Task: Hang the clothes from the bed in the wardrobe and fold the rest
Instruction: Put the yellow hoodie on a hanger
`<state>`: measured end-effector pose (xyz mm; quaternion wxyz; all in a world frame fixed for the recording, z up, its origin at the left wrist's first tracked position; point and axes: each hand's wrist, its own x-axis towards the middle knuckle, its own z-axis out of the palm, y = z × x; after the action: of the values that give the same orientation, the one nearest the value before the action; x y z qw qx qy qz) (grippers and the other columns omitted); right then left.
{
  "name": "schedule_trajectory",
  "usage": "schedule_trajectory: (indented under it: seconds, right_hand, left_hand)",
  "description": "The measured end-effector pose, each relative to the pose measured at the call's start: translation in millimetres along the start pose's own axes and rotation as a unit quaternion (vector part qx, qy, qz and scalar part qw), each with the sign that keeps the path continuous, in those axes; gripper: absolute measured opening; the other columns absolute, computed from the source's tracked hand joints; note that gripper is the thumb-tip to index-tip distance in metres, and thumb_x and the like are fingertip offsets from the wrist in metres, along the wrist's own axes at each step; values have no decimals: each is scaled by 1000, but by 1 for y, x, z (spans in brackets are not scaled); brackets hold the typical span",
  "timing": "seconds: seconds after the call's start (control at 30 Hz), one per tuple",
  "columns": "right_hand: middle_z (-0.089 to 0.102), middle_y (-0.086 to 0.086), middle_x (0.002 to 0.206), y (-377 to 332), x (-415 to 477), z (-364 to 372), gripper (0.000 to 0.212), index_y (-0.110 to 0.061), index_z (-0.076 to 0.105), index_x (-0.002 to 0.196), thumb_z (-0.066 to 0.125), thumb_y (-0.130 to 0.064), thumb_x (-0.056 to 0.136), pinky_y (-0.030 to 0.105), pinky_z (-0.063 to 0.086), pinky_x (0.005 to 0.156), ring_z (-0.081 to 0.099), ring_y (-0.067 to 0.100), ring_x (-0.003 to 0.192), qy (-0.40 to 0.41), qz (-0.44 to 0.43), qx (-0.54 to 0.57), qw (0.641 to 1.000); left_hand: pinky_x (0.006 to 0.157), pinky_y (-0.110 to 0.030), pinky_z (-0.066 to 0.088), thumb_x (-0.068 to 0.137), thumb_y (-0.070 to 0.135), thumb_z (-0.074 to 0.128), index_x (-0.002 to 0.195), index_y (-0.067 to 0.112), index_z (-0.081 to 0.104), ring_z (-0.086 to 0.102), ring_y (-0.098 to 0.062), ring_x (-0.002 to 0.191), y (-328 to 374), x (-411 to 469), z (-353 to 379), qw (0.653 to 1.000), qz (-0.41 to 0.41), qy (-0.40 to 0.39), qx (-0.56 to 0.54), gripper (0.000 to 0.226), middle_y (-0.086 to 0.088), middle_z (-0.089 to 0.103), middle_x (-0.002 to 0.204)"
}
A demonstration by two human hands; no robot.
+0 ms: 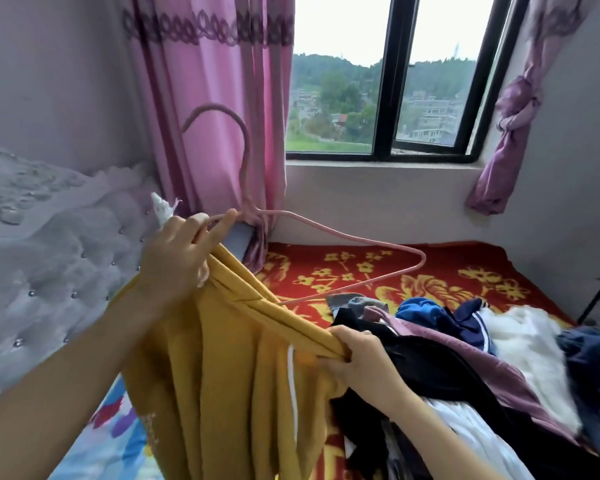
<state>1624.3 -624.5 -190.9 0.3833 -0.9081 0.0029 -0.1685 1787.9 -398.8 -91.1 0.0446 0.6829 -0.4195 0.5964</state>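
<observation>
I can read no words or numbers here; the tag (161, 208) poking up above my left hand (174, 261), at the top of the garment (222, 375) I hold, is white and too blurred to show any print.
</observation>
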Motion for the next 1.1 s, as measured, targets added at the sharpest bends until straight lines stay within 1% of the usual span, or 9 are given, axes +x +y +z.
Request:
schedule_trajectory:
  seconds: [0.1, 0.23, 0.37, 0.5, 0.57, 0.7, 0.8, 0.97, 1.1]
  right_hand:
    - [61, 1, 83, -9, -3, -32, 28, -27, 66, 91, 80, -33, 68, 25, 42, 82, 47, 17, 90, 11, 26, 20, 999]
    - [53, 4, 72, -31, -14, -40, 42, -17, 62, 74, 80, -48, 54, 32, 42, 62, 48, 15, 67, -68, -11, 153, 986]
    - [49, 6, 79, -42, -25, -22, 49, -26, 58, 84, 74, -66, 60, 28, 37, 60, 47, 18, 70, -206, 2, 277, 938]
    - [53, -11, 117, -51, -31, -15, 61, -46, 38, 121, 64, -67, 70, 27, 48, 91, 55, 7, 104, -310, 57, 88, 945]
    - [53, -5, 122, -55, -33, -25, 64, -40, 32, 129, 62, -62, 77, 23, 43, 91, 53, 14, 107, -306, 16, -68, 949]
    - [60, -7, 89, -64, -32, -62, 28, -26, 46, 94, 57, -48, 81, 16, 22, 82, 52, 19, 86, -198, -126, -319, 918]
    - [61, -15, 72, -67, -30, -100, 33, -25, 59, 83, 52, -57, 81, 21, 23, 78, 60, 11, 72, -33, -223, -399, 889]
    - [64, -5, 57, -68, -32, -128, 37, -16, 56, 83, 36, -43, 98, 29, 36, 76, 61, 11, 52, 227, -428, -408, 774]
    - [57, 2, 46, -82, -31, -133, 40, -14, 48, 78, 25, -38, 101, 23, 33, 81, 48, 8, 56, 364, -461, -299, 752]
  left_hand:
    - [44, -34, 47, 77, -8, 39, 129, 12, 47, 50, -29, 70, -9, -20, 8, 999, -45, 27, -1, 56, -18, 66, 92]
    - [48, -38, 49, 83, -12, 38, 146, 24, 30, 44, -25, 76, -11, -19, 18, 992, -101, 66, -32, 73, -10, 51, 100]
    - [53, -40, 49, 83, -14, 42, 149, 32, 17, 45, -24, 79, -11, -14, 15, 987, -131, 60, -70, 84, -19, 59, 92]
    - [60, -40, 47, 82, -17, 43, 148, 39, 18, 46, -24, 80, -16, -7, 6, 973, -182, 100, -96, 90, -24, 63, 89]
    - [59, -41, 46, 81, -18, 44, 148, 37, 18, 46, -24, 79, -21, -8, 2, 973, -177, 115, -90, 90, -25, 63, 88]
    - [49, -41, 47, 80, -21, 45, 139, 12, 35, 44, -25, 76, -23, -20, -1, 978, -162, 109, -78, 68, -26, 62, 86]
    - [45, -42, 46, 81, -20, 48, 132, 0, 44, 44, -26, 75, -28, -35, 0, 981, -157, 108, -49, 55, -26, 60, 85]
    - [62, -41, 40, 68, -19, 50, 117, -15, 52, 45, -34, 87, -22, -39, 4, 984, -158, 75, -46, 49, -35, 61, 89]
    - [77, -38, 36, 73, -12, 41, 128, -8, 43, 44, -34, 88, -5, -31, 11, 984, -113, 93, -100, 55, -35, 61, 90]
